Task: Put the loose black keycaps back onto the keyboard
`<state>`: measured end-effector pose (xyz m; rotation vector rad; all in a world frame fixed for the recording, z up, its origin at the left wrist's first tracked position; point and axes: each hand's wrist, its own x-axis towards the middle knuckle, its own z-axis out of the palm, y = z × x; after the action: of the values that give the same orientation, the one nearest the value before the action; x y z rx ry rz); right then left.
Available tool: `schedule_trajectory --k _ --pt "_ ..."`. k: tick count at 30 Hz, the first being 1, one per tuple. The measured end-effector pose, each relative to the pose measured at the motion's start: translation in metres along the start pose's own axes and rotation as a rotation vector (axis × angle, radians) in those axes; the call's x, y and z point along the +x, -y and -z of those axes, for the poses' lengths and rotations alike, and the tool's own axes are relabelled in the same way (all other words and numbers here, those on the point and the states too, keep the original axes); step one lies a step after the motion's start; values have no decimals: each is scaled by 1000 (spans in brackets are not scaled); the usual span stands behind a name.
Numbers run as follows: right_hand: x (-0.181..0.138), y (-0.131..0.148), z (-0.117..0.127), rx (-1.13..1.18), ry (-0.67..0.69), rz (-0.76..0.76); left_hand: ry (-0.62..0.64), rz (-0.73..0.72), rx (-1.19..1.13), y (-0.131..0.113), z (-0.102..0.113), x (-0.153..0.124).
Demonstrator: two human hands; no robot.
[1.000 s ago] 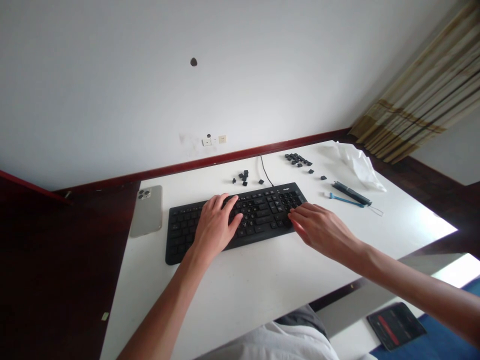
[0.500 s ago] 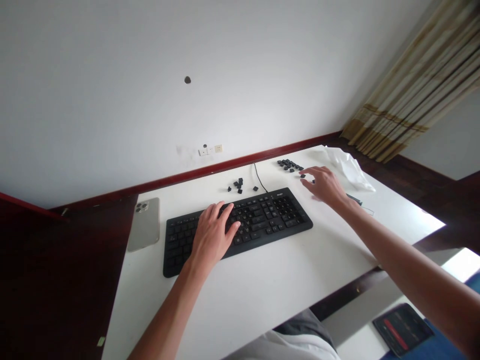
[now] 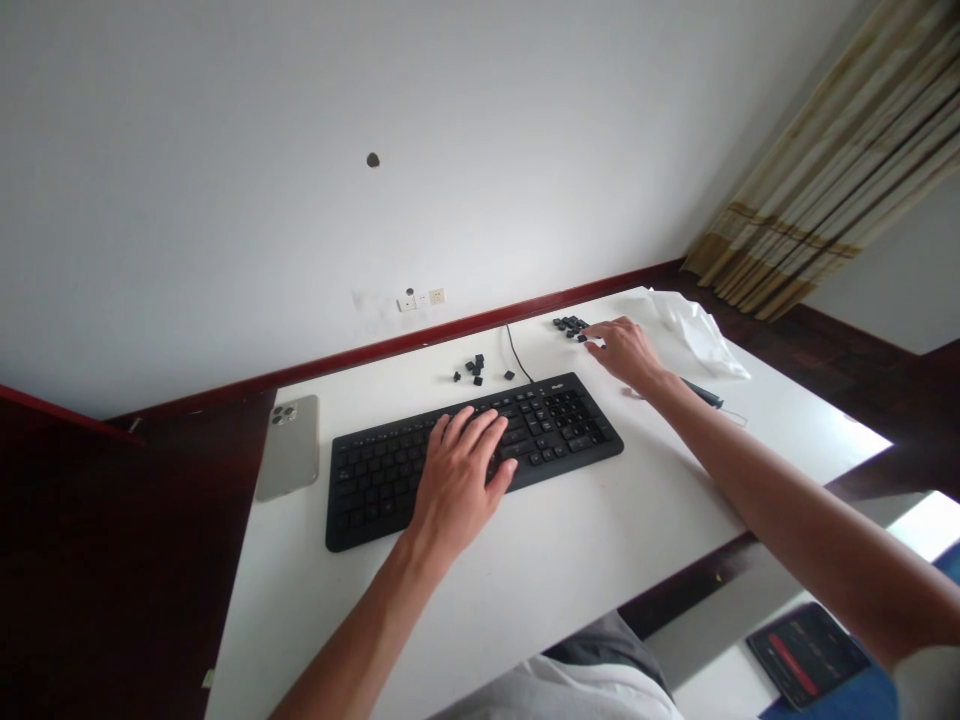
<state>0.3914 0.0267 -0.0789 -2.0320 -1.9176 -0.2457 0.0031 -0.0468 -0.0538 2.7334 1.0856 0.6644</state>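
A black keyboard (image 3: pixel 375 470) lies slanted across the white table, some of its key positions bare. My left hand (image 3: pixel 461 470) rests over its middle, fingers stretched out, hiding the keys beneath. At the back right, my right hand (image 3: pixel 622 350) reaches to a cluster of loose black keycaps (image 3: pixel 570 325). Its thumb and forefinger are apart beside one keycap (image 3: pixel 581 338), and I see nothing held between them. A second, smaller group of keycaps (image 3: pixel 478 367) sits behind the keyboard.
A phone (image 3: pixel 289 448) lies face down at the table's left edge. The keyboard's cable (image 3: pixel 517 350) runs to the back. A white plastic bag (image 3: pixel 697 335) and a dark slim object (image 3: pixel 701 392) are on the right. Another phone (image 3: pixel 806 655) with a lit screen lies low at right.
My left hand has slid right along the keyboard. My right hand has moved left and slightly back, closer to the keycap cluster.
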Motion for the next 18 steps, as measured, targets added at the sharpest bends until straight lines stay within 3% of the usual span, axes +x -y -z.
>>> schedule_trajectory --k 6,10,15,18 --pt "9 2 -4 54 13 2 103 -264 50 -48 -24 -7" --pt "-3 14 12 117 -17 1 125 -326 130 -66 -36 -1" --pt "-55 41 45 360 -6 54 134 -326 135 -73 -39 12" --pt "-96 47 52 453 -29 0 135 -300 119 -72 -38 15"
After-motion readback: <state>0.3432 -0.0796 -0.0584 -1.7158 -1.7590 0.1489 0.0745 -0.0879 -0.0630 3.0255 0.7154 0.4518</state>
